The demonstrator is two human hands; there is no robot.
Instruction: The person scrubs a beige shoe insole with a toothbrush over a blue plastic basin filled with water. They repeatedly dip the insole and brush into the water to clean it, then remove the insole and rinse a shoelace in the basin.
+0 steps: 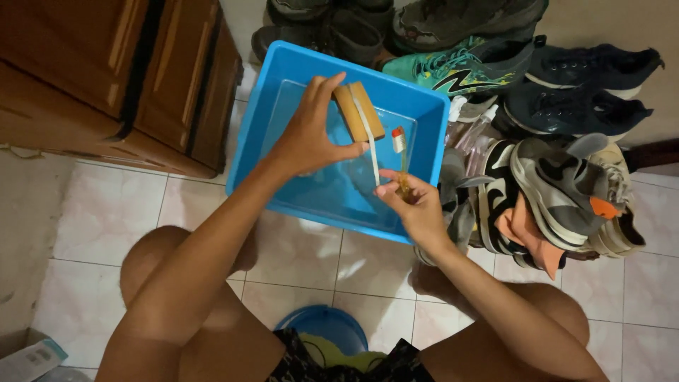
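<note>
My left hand point(308, 134) holds a tan block of soap point(358, 111) above a blue plastic basin point(279, 78) with clear water in it. A white shoelace point(369, 145) runs over the block and down to my right hand point(414, 201). My right hand pinches the lace's lower end and also grips a toothbrush point(400, 152) with a white and red head pointing up. Both hands hover over the basin's right half.
A pile of sneakers point(559, 191) lies right of the basin, with dark and green shoes point(460, 67) behind it. A wooden cabinet point(113, 78) stands at the left. A blue round stool point(325, 327) sits between my knees on the white tile floor point(304, 262).
</note>
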